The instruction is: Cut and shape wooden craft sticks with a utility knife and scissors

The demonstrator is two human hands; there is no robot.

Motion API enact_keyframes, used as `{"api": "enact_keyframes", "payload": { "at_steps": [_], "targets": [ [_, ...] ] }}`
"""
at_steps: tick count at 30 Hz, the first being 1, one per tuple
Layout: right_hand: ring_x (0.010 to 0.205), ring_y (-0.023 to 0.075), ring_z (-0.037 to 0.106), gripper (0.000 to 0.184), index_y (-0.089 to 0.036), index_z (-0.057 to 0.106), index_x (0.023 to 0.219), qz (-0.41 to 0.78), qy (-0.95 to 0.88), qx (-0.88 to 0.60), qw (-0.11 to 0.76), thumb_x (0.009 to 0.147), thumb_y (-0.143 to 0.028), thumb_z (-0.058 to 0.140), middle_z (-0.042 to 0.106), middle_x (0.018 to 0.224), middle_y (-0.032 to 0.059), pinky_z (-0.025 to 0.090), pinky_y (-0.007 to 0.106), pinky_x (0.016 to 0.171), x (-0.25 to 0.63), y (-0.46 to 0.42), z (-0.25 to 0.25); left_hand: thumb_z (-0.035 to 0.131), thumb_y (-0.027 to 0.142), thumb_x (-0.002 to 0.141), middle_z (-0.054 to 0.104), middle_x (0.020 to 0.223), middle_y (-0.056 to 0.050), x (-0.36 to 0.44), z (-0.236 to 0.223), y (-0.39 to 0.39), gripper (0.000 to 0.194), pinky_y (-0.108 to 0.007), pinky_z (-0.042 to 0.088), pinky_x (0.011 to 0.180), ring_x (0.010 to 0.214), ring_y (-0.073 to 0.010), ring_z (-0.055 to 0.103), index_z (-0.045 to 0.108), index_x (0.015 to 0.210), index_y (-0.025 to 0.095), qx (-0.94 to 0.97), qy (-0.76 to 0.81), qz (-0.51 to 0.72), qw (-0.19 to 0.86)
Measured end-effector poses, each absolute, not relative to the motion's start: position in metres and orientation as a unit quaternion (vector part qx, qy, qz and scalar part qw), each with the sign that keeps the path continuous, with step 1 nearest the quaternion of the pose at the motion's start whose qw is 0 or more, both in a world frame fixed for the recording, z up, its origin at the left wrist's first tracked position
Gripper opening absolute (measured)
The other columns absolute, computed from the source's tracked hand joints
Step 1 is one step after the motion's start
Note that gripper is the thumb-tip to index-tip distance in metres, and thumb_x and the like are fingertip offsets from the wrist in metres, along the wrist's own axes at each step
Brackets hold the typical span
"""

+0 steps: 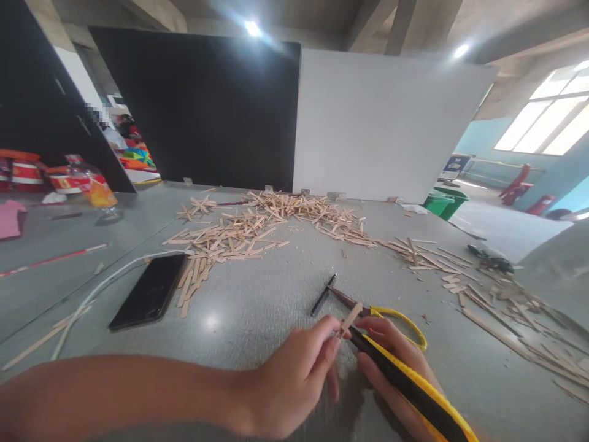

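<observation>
Between thumb and fingers, my left hand [294,374] pinches a short flat wooden stick [352,317] that points up and to the right. My right hand [396,362] is wrapped round a yellow and black utility knife [405,380], its front end close to the stick. Whether a blade touches the wood is hidden by my fingers. Just beyond my hands lie scissors [396,316] with yellow handles, partly covered by the stick and my right hand. Their tips rest across a thin black pen [323,294] on the grey table [257,301].
A heap of wooden sticks [239,230] spreads across the table's middle. More sticks and scraps [519,319] lie at the right. A phone [150,291] with a white cable [92,298] is at the left, a bottle [99,193] behind it. Black [207,110] and white panels [377,123] stand at the back.
</observation>
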State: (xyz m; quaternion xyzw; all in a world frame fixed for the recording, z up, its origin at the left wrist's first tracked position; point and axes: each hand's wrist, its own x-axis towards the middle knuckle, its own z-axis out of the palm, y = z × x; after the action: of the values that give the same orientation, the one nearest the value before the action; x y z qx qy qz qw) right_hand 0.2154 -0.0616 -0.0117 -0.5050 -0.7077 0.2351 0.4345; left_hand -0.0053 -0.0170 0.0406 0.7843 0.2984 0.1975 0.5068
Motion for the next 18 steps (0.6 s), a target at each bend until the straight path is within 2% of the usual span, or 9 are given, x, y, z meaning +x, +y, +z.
{"api": "enact_keyframes", "payload": {
  "at_steps": [4,8,11,14,16,18],
  "targets": [
    [0.077,0.0236,0.076,0.028,-0.026,0.057,0.124,0.224,-0.684,-0.537,0.439,0.099,-0.038,0.058,0.072,0.073,-0.0002,0.054,0.027,0.057,0.21,-0.064,-0.012,0.026,0.04,0.113,0.068,0.068,0.0,-0.012,0.067,0.002,0.036,-0.025,0.04,0.056,0.054,-0.0142,0.058,0.057,0.105,0.023,0.831,0.331,0.191,0.404],
    [0.057,0.0171,0.065,0.029,-0.026,0.059,0.121,0.221,-0.661,-0.558,0.449,0.099,-0.046,0.056,0.073,0.078,0.0006,0.049,0.026,0.052,0.203,-0.066,-0.011,0.032,0.029,0.11,0.064,0.067,-0.001,-0.025,0.078,0.052,0.033,-0.028,0.031,0.054,0.052,-0.0151,0.054,0.061,0.097,0.021,0.91,0.376,0.094,0.147],
    [0.047,0.0144,0.056,0.031,-0.027,0.059,0.121,0.226,-0.659,-0.56,0.449,0.101,-0.049,0.054,0.067,0.069,-0.0029,0.043,0.025,0.047,0.203,-0.066,-0.009,0.038,0.021,0.105,0.057,0.062,-0.002,-0.037,0.074,0.089,0.03,-0.03,0.028,0.053,0.051,-0.017,0.05,0.065,0.091,0.018,0.9,0.42,0.067,0.095],
    [0.049,0.0155,0.058,0.03,-0.026,0.059,0.121,0.223,-0.675,-0.555,0.433,0.1,-0.046,0.056,0.066,0.066,-0.003,0.045,0.026,0.049,0.205,-0.065,-0.007,0.039,0.016,0.105,0.058,0.065,-0.004,-0.046,0.065,0.115,0.03,-0.03,0.034,0.055,0.054,-0.0177,0.052,0.066,0.092,0.015,0.885,0.459,0.051,0.059],
    [0.05,0.0161,0.059,0.03,-0.026,0.059,0.122,0.222,-0.683,-0.552,0.424,0.099,-0.045,0.056,0.067,0.066,-0.0031,0.048,0.027,0.052,0.206,-0.066,-0.005,0.045,0.019,0.106,0.062,0.073,-0.004,-0.051,0.061,0.125,0.025,-0.03,0.042,0.059,0.06,-0.0169,0.056,0.066,0.092,0.014,0.877,0.477,0.035,0.046],
    [0.051,0.0159,0.059,0.029,-0.027,0.059,0.123,0.215,-0.68,-0.558,0.424,0.1,-0.045,0.056,0.067,0.066,-0.0036,0.047,0.027,0.053,0.206,-0.066,-0.005,0.054,0.029,0.106,0.065,0.081,-0.002,-0.055,0.061,0.131,0.022,-0.03,0.051,0.066,0.067,-0.015,0.06,0.066,0.095,0.014,0.872,0.488,0.019,0.041]
  ]
}}
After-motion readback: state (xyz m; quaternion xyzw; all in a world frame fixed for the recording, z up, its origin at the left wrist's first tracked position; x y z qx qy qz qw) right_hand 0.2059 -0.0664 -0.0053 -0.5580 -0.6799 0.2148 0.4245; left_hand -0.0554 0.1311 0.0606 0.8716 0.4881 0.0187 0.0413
